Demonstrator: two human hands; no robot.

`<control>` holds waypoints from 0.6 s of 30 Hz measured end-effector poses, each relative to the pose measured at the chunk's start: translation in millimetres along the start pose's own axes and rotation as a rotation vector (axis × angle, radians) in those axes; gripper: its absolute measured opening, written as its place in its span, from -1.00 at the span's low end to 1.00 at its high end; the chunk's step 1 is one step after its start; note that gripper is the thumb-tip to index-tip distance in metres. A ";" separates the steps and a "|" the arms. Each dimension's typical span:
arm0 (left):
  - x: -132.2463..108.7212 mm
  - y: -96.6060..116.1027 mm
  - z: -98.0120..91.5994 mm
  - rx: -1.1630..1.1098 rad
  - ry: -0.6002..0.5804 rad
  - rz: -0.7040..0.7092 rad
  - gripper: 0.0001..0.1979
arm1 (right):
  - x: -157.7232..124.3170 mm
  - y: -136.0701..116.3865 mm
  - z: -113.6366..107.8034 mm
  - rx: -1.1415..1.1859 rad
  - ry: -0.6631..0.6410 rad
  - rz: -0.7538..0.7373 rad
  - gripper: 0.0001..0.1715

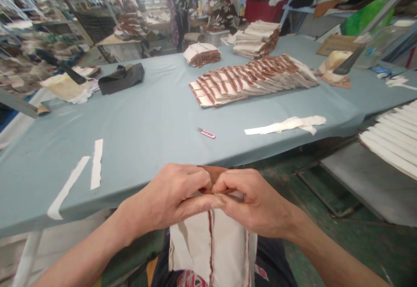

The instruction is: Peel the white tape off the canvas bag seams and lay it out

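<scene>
A cream fabric piece [228, 243] with a brown seam down its middle hangs in front of my lap. Along its brown upper edge, my left hand [176, 198] pinches the material with thumb and curled fingers. My right hand [252, 200] grips the same edge close beside it, and the two thumbs nearly meet. Part of the brown side [215, 173] shows behind the fingers. Beyond the hands, a pair of pink-handled thread snips [206, 133] lies on the blue-covered table [146, 135].
A long fanned row of cream-and-brown pieces [254, 80] lies across the table, with two stacks behind it. White strips [96, 164] rest at the left, and more strips [285, 125] at the right. Dark cloth [121, 78] lies far left. A person [125, 0] stands in the background.
</scene>
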State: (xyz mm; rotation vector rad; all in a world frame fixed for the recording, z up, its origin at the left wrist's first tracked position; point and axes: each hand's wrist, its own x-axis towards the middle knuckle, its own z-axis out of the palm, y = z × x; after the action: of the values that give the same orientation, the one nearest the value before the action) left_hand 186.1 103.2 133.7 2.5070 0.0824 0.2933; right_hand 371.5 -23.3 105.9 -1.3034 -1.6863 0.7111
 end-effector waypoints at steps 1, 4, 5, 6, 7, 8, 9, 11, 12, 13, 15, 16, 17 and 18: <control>2.9 1.6 0.6 -0.020 -0.019 -0.031 -0.56 | -1.3 0.1 -1.1 -0.004 0.003 -0.015 -0.78; 10.5 2.8 4.7 -0.185 -0.064 -0.123 -0.54 | -6.0 -0.9 -5.3 -0.044 -0.011 -0.045 -0.80; 12.7 3.2 6.1 -0.261 -0.080 -0.151 -0.55 | -7.3 -1.5 -7.2 -0.058 -0.014 -0.053 -0.79; 14.6 4.0 7.3 -0.345 -0.098 -0.175 -0.55 | -8.4 -2.2 -9.6 -0.064 -0.020 -0.064 -0.77; 16.1 5.5 8.0 -0.437 -0.114 -0.191 -0.56 | -9.1 -2.5 -12.5 -0.064 -0.024 -0.071 -0.76; 16.9 7.4 8.3 -0.529 -0.128 -0.203 -0.56 | -9.7 -2.1 -16.1 -0.064 -0.026 -0.066 -0.76; 16.8 9.6 8.3 -0.613 -0.136 -0.213 -0.56 | -10.2 -0.9 -20.5 -0.065 -0.032 -0.050 -0.76; 13.4 13.5 8.1 -0.723 -0.120 -0.238 -0.56 | -11.7 4.8 -30.7 -0.059 -0.056 0.009 -0.77; 10.0 14.5 8.4 -0.744 -0.094 -0.258 -0.55 | -12.9 9.1 -35.8 -0.051 -0.066 0.043 -0.77; 5.7 14.4 9.3 -0.745 -0.064 -0.279 -0.53 | -14.6 14.1 -40.4 -0.037 -0.072 0.070 -0.77; -4.6 10.9 13.3 -0.720 0.020 -0.316 -0.49 | -19.0 24.1 -46.3 0.016 -0.072 0.085 -0.74; -9.8 7.8 15.9 -0.703 0.065 -0.338 -0.48 | -21.4 28.3 -47.4 0.052 -0.069 0.079 -0.72; -14.7 4.4 18.5 -0.682 0.105 -0.356 -0.48 | -23.7 31.4 -47.4 0.092 -0.071 0.070 -0.71; -18.9 0.9 20.4 -0.654 0.141 -0.368 -0.49 | -25.8 33.4 -46.8 0.133 -0.077 0.063 -0.70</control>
State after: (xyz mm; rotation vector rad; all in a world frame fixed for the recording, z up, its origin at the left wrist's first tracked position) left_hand 172.3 88.5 114.4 1.7791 0.4268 0.2854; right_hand 430.3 -41.4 92.2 -1.2545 -1.6352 0.9054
